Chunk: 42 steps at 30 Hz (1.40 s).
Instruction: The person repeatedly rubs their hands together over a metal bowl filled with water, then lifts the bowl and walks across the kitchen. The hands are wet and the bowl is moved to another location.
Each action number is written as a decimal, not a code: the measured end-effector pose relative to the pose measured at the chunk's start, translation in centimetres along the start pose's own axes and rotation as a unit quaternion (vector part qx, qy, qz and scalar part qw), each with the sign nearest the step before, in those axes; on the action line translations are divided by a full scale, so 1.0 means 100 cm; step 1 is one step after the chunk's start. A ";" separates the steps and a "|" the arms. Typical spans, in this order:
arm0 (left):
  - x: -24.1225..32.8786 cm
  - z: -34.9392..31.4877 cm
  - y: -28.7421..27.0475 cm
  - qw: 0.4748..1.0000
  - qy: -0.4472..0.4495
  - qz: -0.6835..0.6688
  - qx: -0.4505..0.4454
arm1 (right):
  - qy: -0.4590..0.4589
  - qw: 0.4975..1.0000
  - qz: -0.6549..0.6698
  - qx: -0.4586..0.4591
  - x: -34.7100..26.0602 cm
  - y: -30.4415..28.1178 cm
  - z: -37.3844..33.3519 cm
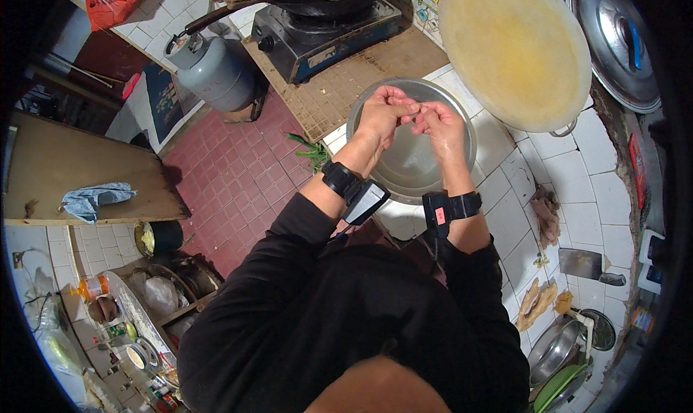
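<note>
Pinching with our left hand [384,116] and right hand [443,127], both closed at the tips, whether on anything we can't tell, metal bowl [413,188] just under our grip, stove [307,45] ahead and left.

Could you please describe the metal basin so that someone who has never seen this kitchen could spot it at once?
Find the dark gas stove near the top, then look below and to its right. There, beneath the left hand and right hand, sits the round metal basin. Unlike the large yellowish disc and the metal lid farther right, it is an open, hollow vessel.
</note>
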State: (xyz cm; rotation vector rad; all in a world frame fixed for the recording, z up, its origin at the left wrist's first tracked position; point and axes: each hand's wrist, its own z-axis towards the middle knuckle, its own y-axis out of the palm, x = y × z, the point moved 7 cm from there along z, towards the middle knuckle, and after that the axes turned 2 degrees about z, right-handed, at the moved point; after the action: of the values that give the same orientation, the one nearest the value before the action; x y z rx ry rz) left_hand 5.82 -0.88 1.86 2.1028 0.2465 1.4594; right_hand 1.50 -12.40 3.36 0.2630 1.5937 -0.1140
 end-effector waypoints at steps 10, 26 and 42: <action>0.005 -0.005 0.005 0.995 0.017 0.088 -0.031 | -0.140 0.942 -0.300 0.062 -0.007 -0.012 0.002; 0.002 -0.010 0.007 0.994 -0.007 0.092 -0.062 | -0.147 0.947 -0.268 0.102 -0.001 -0.018 -0.001; -0.016 -0.077 0.030 0.173 0.395 0.865 -0.255 | 0.033 0.989 0.145 0.008 0.007 -0.022 -0.006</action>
State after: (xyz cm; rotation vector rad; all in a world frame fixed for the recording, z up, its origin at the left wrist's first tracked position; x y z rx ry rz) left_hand -2.29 -1.49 4.10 -0.2720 -2.6215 2.5480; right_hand 0.41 -14.34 2.49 0.5132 1.6040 0.1074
